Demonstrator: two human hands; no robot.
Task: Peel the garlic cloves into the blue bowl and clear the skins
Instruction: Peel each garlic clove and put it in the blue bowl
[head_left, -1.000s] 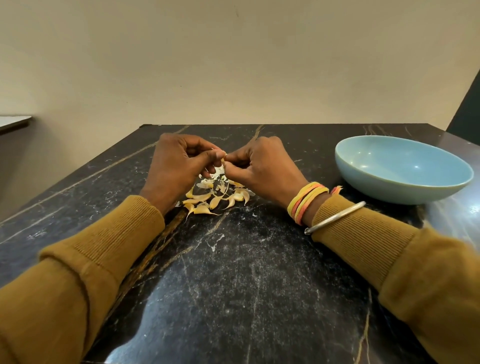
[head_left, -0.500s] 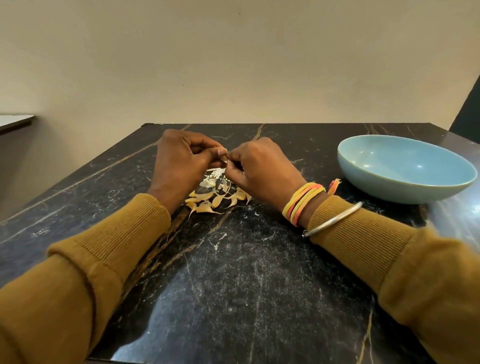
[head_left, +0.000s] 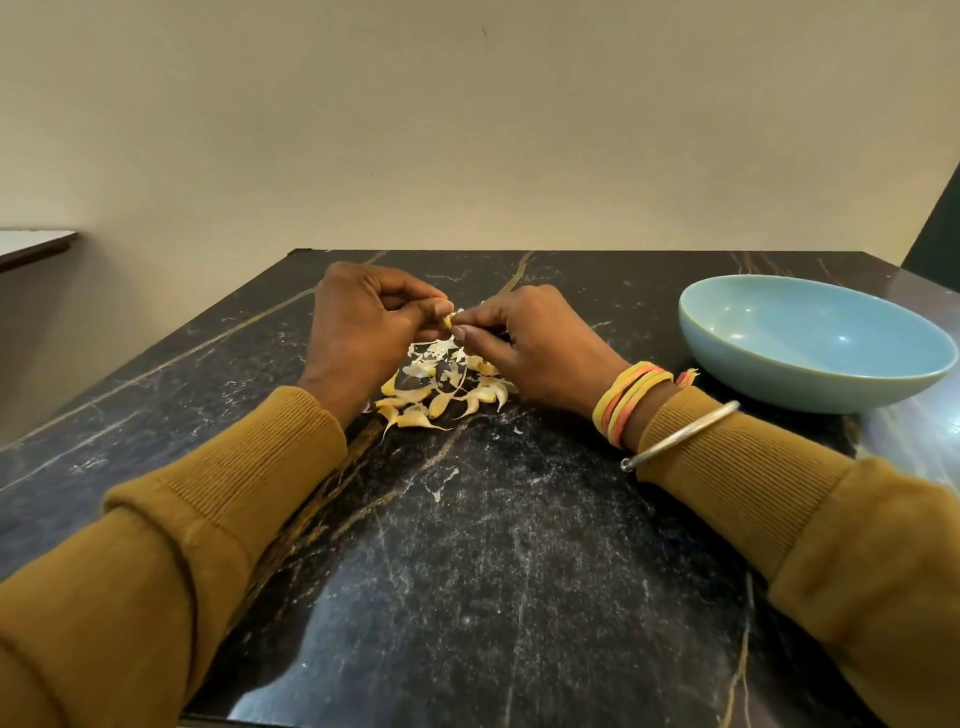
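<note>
My left hand (head_left: 363, 327) and my right hand (head_left: 530, 343) meet above the middle of the black marble table (head_left: 467, 545). Between their thumbs and fingertips they pinch one small garlic cloves piece, a single clove (head_left: 448, 321), mostly hidden by the fingers. Under the hands lies a pile of unpeeled yellowish cloves (head_left: 441, 400) mixed with thin white skins (head_left: 431, 358). The blue bowl (head_left: 810, 343) stands to the right of my right hand, and nothing shows inside it.
A beige wall rises right behind the table's far edge. A pale shelf edge (head_left: 31, 247) juts in at the far left. A dark panel (head_left: 940, 223) stands at the right border. My right wrist carries thread bands and a metal bangle (head_left: 675, 436).
Both hands have lifted slightly from the pile and kept pinching the clove; the fingertips shifted a little as they work at it. The bowl and the pile stay where they were.
</note>
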